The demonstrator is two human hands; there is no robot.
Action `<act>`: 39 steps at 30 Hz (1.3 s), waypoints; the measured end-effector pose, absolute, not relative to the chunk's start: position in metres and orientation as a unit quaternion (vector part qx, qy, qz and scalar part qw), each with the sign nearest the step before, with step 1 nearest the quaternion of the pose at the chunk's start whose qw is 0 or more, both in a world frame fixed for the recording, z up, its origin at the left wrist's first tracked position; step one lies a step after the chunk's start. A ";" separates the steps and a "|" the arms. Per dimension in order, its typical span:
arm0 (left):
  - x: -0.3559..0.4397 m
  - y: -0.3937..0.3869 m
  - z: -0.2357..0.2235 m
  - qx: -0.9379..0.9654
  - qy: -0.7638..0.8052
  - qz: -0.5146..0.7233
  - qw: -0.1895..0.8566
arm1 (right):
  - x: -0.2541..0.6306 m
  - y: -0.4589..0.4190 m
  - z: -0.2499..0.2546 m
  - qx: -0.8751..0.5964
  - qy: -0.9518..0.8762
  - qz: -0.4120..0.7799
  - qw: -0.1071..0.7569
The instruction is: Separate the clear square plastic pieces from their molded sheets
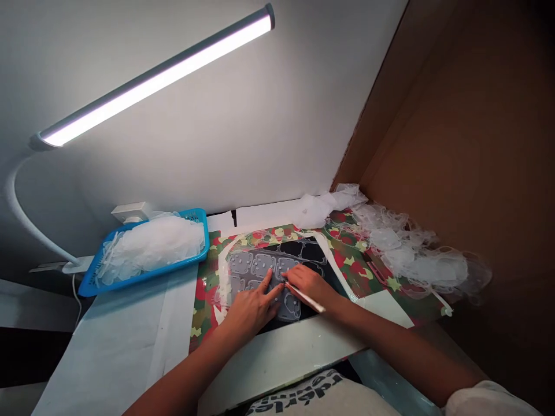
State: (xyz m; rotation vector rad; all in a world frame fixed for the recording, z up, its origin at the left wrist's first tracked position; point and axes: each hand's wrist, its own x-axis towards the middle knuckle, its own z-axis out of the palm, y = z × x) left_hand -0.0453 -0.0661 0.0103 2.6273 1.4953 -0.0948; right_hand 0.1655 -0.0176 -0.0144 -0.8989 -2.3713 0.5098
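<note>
A translucent sheet of moulded pieces with rounded outlines (240, 263) lies on a black mat (313, 249). My left hand (251, 309) rests on this sheet with its fingers stretched out and apart, holding nothing. Close by on the right, my right hand (310, 286) is closed around a thin white pen-like tool (310, 301). Its tip meets the sheet near my left fingertips, though the fingers hide the exact contact. The tool's back end slants toward me.
A blue plastic basket (203, 234) heaped with translucent pieces (151, 245) stands at the left. Translucent scraps (403, 245) pile up at the right beside a brown cardboard wall (455, 144). A lit bar lamp (160, 81) hangs above. Camouflage-patterned covering (359, 263) lies under the mat.
</note>
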 end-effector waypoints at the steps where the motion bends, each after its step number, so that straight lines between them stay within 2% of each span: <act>1: -0.046 -0.067 0.009 0.867 0.495 -0.032 0.057 | 0.166 -0.017 -0.013 -0.341 -0.879 0.181 0.281; 6: -0.051 -0.072 0.008 0.860 0.505 -0.036 0.071 | 0.203 -0.001 0.007 -0.530 -0.726 0.201 0.390; 8: -0.055 -0.067 0.013 0.858 0.500 -0.013 0.114 | 0.219 0.003 0.011 -0.582 -0.653 0.199 0.442; 10: -0.055 -0.052 0.020 0.841 0.508 0.050 0.180 | 0.225 -0.001 0.013 -0.574 -0.631 0.230 0.468; 13: -0.046 -0.016 0.031 0.761 0.554 0.156 0.300 | 0.213 -0.021 0.019 -0.523 -0.656 0.299 0.455; 18: -0.020 0.025 0.029 0.739 0.541 0.139 0.376 | 0.190 -0.039 0.033 -0.447 -0.701 0.407 0.380; 23: -0.014 0.020 0.016 0.760 0.541 0.152 0.326 | 0.196 -0.001 0.020 -0.466 -0.581 0.524 0.414; 27: -0.016 0.012 0.015 0.770 0.558 0.156 0.268 | 0.194 0.025 0.010 -0.453 -0.574 0.565 0.382; 32: -0.011 0.004 0.019 0.785 0.561 0.164 0.207 | 0.183 0.032 0.012 -0.470 -0.627 0.531 0.322; 35: -0.013 -0.011 0.019 0.807 0.536 0.181 0.170 | 0.182 0.036 0.007 -0.482 -0.651 0.485 0.328; 39: -0.034 -0.047 0.018 0.910 0.316 0.254 0.087 | 0.191 0.048 -0.004 -0.514 -0.676 0.403 0.342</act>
